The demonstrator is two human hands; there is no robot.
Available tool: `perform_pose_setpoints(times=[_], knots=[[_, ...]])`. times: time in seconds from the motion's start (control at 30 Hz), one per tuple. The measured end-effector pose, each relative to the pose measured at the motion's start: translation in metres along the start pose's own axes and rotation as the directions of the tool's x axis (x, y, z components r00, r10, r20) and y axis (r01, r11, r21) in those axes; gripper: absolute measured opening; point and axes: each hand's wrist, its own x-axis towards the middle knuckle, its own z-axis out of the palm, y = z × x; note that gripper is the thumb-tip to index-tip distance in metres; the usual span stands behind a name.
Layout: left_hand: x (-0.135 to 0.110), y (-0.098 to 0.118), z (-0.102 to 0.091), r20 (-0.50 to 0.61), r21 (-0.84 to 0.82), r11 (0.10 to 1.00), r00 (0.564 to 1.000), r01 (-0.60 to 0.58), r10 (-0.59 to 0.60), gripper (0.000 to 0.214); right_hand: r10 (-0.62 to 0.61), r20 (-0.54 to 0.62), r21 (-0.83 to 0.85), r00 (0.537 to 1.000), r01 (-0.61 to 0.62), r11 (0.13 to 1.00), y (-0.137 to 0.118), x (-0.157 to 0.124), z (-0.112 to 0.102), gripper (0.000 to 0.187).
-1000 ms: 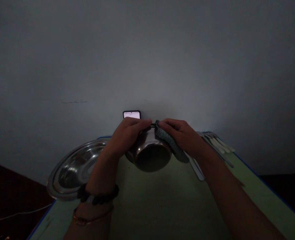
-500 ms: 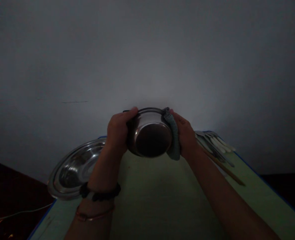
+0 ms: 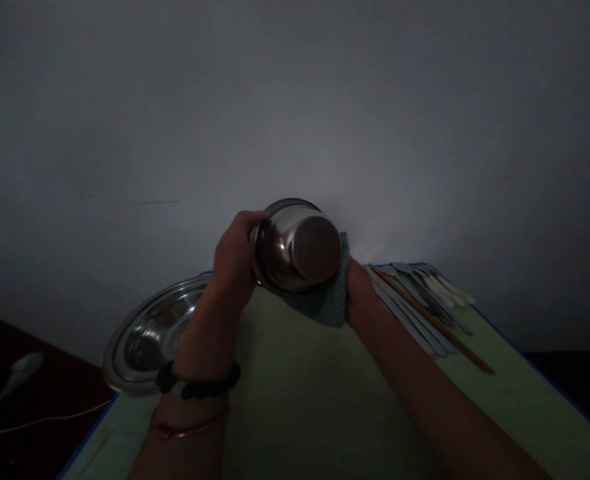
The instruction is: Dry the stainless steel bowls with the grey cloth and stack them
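Two bare hands are up over a pale green table (image 3: 319,407) here, and the main thing going on is a shiny steel bowl (image 3: 277,250) held in the air between them, tipped way over so its round base faces back toward the wearer and a bit right. Left hand (image 3: 235,257) is gripping the bowl by its rim side, thumb along the top edge, the rest of the fingers mostly out of sight. Right hand (image 3: 361,290) has hold of a grey-green cloth (image 3: 327,307) and keeps it against the bowl's lower right side; its fingertips are hidden behind the cloth, so can't tell exactly how they're curled. Left wrist has a black beaded bracelet (image 3: 202,388) plus a thin coppery one. Over on the left of the table there's a wide steel basin (image 3: 112,360), partly behind the left forearm. On the right, just past the right wrist, a bunch of stuff is laid out in a fan: flat grey strips (image 3: 413,320), a long wooden stick (image 3: 455,338), then some white-handled utensils (image 3: 441,292) near the far corner. It's pretty dim, so finer detail's lost. Plain grey wall (image 3: 295,100) behind it all.
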Motion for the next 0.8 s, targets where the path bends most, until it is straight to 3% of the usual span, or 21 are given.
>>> perform_pose_setpoints(times=[0.07,0.13,0.27,0.5,0.8], knots=[[-0.003,0.003,-0.004,0.119,0.066,0.996,0.991,0.057,-0.065,0.017,0.082,-0.023,0.080,0.996,-0.080,0.994,-0.008,0.000,-0.008,0.052],[-0.005,0.005,-0.007,0.227,0.087,0.993,0.969,0.079,-0.097,0.019,0.087,0.020,0.072,0.996,-0.088,0.994,-0.020,-0.001,-0.015,0.042],[-0.006,0.006,-0.008,0.432,0.164,0.986,0.900,-0.019,-0.055,0.025,0.015,0.123,-0.075,0.992,-0.006,0.997,-0.040,-0.006,-0.018,0.037],[-0.006,0.005,-0.008,0.416,0.257,0.964,0.908,-0.066,-0.048,0.030,-0.055,0.141,-0.147,0.989,0.076,0.986,-0.043,-0.011,-0.013,0.037],[-0.006,0.004,-0.004,0.353,0.108,0.994,0.936,-0.028,-0.012,0.028,-0.062,0.081,-0.099,0.995,0.070,0.993,-0.042,-0.012,-0.007,0.039]])
